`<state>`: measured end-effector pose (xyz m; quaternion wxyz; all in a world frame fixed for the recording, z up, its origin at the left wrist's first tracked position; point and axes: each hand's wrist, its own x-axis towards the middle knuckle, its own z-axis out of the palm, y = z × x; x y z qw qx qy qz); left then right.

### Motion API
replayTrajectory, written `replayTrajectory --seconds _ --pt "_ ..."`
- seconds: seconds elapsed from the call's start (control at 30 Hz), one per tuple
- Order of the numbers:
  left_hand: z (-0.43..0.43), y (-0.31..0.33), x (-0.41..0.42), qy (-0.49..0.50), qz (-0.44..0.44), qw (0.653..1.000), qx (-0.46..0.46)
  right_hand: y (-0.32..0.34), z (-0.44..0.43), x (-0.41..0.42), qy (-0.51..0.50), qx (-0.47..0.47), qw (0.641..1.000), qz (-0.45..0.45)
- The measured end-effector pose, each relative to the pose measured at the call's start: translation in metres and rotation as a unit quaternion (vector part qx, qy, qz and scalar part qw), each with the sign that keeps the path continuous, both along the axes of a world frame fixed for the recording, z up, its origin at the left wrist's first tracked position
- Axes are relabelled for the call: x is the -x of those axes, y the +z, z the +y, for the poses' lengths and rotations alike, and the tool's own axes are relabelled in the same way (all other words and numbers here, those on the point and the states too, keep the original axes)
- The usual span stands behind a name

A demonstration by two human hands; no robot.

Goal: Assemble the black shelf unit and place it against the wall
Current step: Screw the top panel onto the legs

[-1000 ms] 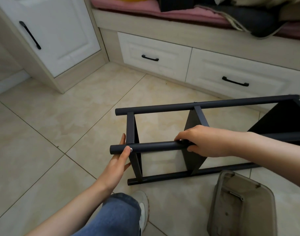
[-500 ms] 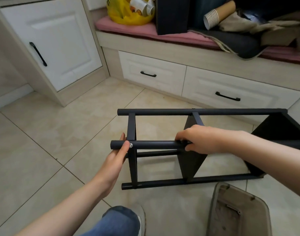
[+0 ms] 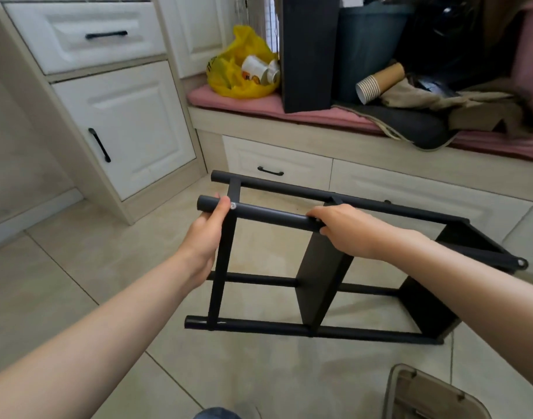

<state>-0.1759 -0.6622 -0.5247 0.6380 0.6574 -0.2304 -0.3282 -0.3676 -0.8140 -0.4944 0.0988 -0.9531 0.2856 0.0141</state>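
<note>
Black shelf unit (image 3: 318, 285) tipped sideways, rigid, probably light yet ungainly; left hand (image 3: 209, 234) and right hand (image 3: 346, 229) curl fingers round its upper pole (image 3: 274, 214), a sound hold.

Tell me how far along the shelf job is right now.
Done, it seems: the shelf unit is joined into one frame of poles, crossbars and panels. In hand: the left hand and right hand both grip its top pole, with the unit on its side over the floor. Left: stand it upright and set it against a wall.
</note>
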Motion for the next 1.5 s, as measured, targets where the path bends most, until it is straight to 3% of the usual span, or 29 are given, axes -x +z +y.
replayTrajectory --seconds 0.33,0.73,1.0,1.2,1.37,1.5 --pt "-0.032 0.098 -0.01 -0.026 -0.104 0.994 -0.003 0.041 -0.006 -0.001 -0.037 -0.05 0.988 -0.14" --pt "-0.041 0.189 0.016 -0.053 -0.274 0.96 0.009 0.049 0.021 0.003 -0.073 -0.165 0.925 -0.335" --pt "-0.012 0.183 0.071 0.037 -0.407 0.912 0.013 0.044 0.05 0.022 -0.101 -0.352 0.872 -0.326" --pt "0.009 0.153 0.11 0.039 -0.544 0.838 -0.028 0.049 0.078 0.048 -0.074 -0.341 0.906 -0.241" --pt "0.031 0.151 0.12 0.037 -0.52 0.853 0.012 0.061 0.074 0.069 -0.075 -0.28 0.925 -0.246" --pt "0.042 0.147 0.114 0.039 -0.486 0.872 0.036 0.067 0.048 0.09 -0.198 -0.268 0.891 -0.309"
